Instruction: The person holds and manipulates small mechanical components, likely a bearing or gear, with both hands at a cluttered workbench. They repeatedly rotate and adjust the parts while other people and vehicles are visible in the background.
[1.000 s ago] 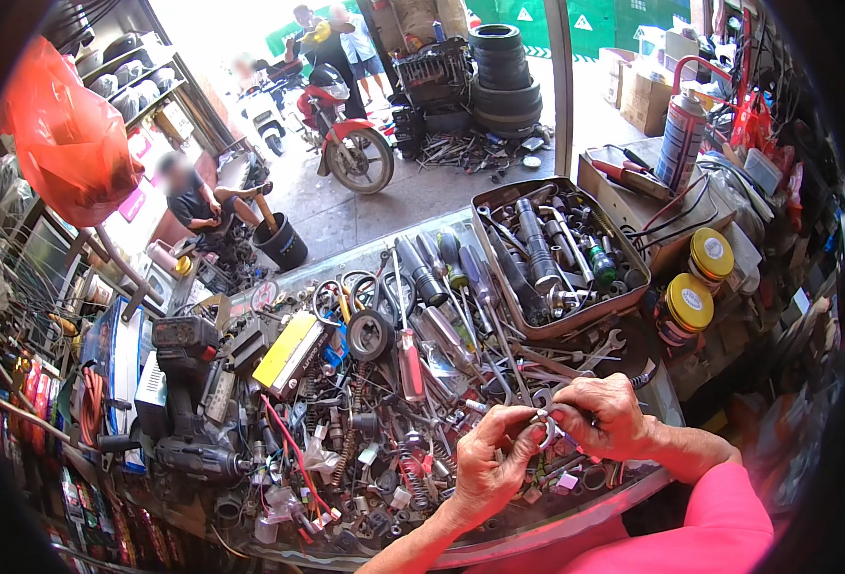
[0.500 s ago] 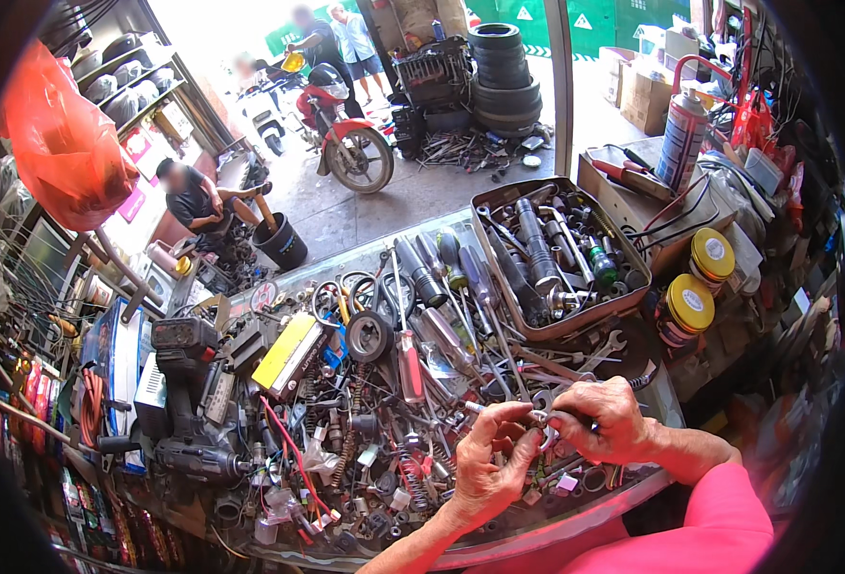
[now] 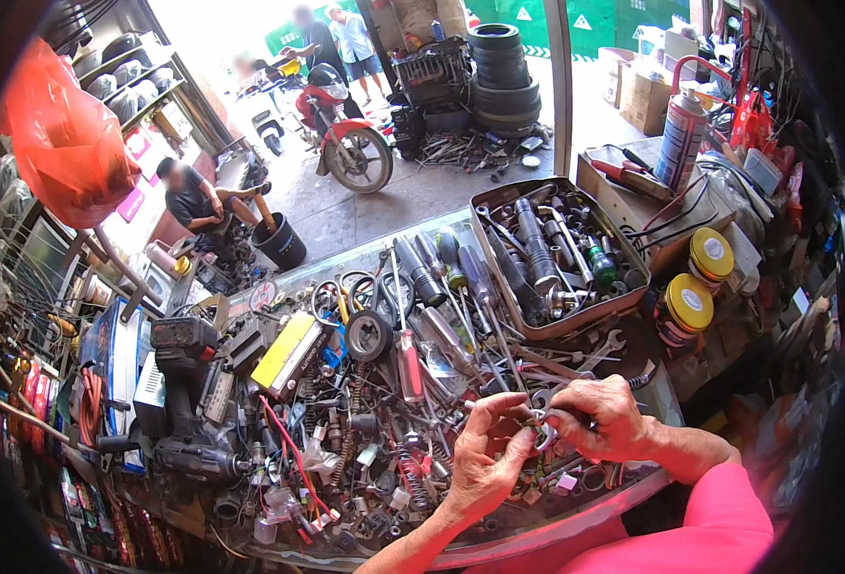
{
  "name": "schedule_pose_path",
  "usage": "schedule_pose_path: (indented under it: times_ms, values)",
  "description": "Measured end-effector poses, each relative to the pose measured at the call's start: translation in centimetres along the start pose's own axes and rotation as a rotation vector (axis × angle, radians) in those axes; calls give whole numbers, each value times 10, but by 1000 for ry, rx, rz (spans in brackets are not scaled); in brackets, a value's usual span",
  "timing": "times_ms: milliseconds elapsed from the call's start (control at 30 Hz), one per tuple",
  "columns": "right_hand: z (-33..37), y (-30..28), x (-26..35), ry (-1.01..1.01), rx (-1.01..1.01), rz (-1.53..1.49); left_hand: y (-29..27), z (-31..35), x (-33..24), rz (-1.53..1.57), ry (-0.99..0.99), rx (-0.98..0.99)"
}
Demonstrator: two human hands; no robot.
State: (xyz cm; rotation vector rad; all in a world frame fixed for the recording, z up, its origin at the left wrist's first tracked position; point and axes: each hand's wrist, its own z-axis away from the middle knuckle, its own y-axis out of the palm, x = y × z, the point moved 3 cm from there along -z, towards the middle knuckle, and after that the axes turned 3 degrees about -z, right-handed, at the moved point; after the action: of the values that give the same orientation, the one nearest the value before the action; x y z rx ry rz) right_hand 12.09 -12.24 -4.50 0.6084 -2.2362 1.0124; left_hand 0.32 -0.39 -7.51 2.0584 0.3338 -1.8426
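Observation:
Over the near right part of the cluttered bench, my two hands meet around a small silvery curved metal part (image 3: 545,438). My right hand (image 3: 602,418) pinches it between thumb and fingertips. My left hand (image 3: 487,456) is closed against its other side, thumb and fingers nearly together. The fingers cover much of the part, so its full shape cannot be made out. Beneath and around the hands lie loose nuts, rings and small fittings. Just beyond them are open-end wrenches (image 3: 606,349) and a red-handled screwdriver (image 3: 410,368).
A metal tray of sockets and tools (image 3: 499,325) stands at the bench's far right, near two yellow-lidded tubs (image 3: 690,304). A cordless impact driver (image 3: 197,457) lies left. Beyond are a seated person (image 3: 193,199), a black bucket (image 3: 281,244), a red motorcycle (image 3: 336,120) and stacked tyres (image 3: 505,86).
My left hand's fingers have shifted slightly around the metal part, and the part has turned a little. My right hand stays almost in place. A standing person in the background has moved slightly.

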Motion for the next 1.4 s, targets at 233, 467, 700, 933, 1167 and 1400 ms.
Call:
schedule_pose_path:
  times_ms: [233,467,700,933,1167,1400]
  values:
    - [3,1,2,63,106,-51,-6,-2,0,154,-219,-11]
    - [0,2,2,33,29,-58,0,-2,-1,62,-9,0]
    - [4,2,5,13,53,-52,-6,-1,0,141,-169,35]
    - [3,1,1,37,30,-73,-1,0,0,223,-122,62]
    - [8,3,2,15,14,-63,-5,2,4,77,-124,23]
    - [4,4,0,4,23,-73,-8,-1,4,147,-203,24]
